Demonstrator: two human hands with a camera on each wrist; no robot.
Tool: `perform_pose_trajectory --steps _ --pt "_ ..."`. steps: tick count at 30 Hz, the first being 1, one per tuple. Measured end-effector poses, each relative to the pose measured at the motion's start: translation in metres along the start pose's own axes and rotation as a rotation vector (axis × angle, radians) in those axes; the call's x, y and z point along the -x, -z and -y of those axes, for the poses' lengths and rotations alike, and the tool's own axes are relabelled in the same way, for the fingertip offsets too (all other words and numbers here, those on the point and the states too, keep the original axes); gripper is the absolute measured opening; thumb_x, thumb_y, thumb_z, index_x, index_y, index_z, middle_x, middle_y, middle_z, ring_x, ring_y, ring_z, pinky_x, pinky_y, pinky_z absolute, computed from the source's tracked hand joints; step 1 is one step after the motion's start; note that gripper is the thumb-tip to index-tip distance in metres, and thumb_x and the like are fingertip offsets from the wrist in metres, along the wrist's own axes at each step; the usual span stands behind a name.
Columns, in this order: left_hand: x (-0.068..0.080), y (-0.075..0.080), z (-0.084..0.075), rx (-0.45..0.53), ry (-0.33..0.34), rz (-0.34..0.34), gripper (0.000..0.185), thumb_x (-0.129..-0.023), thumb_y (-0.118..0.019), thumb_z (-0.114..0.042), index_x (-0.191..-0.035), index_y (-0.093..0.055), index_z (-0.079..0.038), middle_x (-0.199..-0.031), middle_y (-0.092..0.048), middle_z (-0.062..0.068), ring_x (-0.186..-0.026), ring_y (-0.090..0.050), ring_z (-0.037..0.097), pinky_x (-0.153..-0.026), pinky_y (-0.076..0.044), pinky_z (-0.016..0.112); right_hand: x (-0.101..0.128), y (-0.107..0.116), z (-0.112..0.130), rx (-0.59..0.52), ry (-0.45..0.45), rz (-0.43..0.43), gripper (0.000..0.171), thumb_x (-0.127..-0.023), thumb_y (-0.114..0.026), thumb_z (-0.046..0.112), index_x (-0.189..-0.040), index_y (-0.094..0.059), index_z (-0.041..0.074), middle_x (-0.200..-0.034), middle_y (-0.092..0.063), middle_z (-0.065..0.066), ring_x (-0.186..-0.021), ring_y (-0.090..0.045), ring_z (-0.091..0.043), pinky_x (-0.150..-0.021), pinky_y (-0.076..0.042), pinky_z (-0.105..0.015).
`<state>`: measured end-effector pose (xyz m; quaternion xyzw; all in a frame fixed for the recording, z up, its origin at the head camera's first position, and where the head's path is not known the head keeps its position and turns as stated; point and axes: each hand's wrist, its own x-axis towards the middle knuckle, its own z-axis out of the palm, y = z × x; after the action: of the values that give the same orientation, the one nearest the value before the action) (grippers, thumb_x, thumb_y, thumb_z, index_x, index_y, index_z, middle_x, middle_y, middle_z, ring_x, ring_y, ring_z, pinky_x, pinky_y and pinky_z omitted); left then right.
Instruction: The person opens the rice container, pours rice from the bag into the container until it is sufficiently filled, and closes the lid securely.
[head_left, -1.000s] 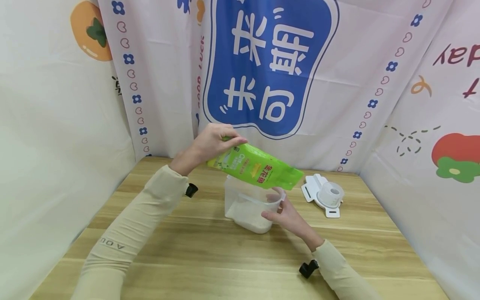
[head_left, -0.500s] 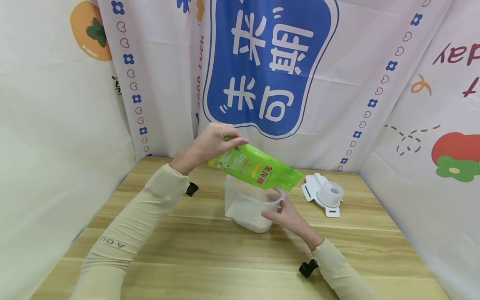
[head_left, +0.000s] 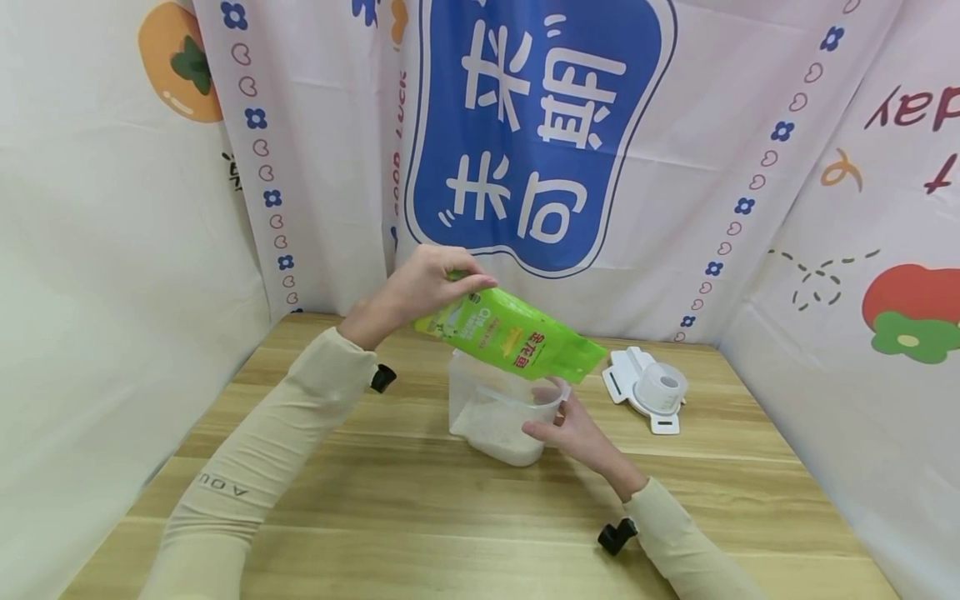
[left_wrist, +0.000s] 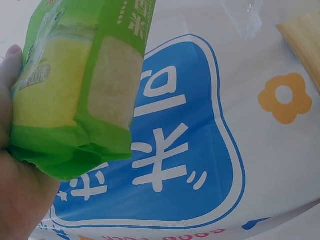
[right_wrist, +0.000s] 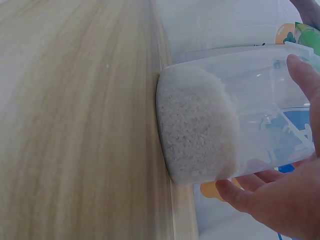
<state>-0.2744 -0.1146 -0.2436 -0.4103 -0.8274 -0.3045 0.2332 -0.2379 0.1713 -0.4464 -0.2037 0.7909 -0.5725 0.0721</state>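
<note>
My left hand (head_left: 420, 287) grips the bottom end of a green bag of rice (head_left: 510, 333), tilted with its mouth down over a clear plastic container (head_left: 498, 412). In the left wrist view the bag (left_wrist: 80, 85) fills the upper left, my hand (left_wrist: 15, 165) behind it. White rice (right_wrist: 197, 125) lies in the container's bottom. My right hand (head_left: 566, 425) holds the container's right side near the rim, fingers (right_wrist: 250, 192) curled round the clear wall (right_wrist: 260, 85).
The container stands mid-way on a wooden table (head_left: 420, 508). A white lid with a round spout (head_left: 648, 387) lies to the right at the back. Printed cloth (head_left: 540, 133) hangs close behind and on both sides.
</note>
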Motion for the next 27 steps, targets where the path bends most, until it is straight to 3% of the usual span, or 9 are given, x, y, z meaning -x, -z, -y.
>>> perform_pose_trajectory --steps 27 --pt "-0.0034 0.0028 -0.0044 0.018 0.032 0.041 0.015 -0.092 -0.070 -0.026 -0.092 -0.077 -0.013 -0.086 -0.073 -0.002 -0.073 -0.061 0.009 -0.063 -0.053 0.021 0.0002 -0.0002 -0.0002 -0.002 0.003 0.004 0.085 -0.085 -0.077 0.022 -0.150 -0.022 0.017 -0.145 -0.043 -0.019 -0.132 -0.047 -0.039 -0.105 -0.046 -0.049"
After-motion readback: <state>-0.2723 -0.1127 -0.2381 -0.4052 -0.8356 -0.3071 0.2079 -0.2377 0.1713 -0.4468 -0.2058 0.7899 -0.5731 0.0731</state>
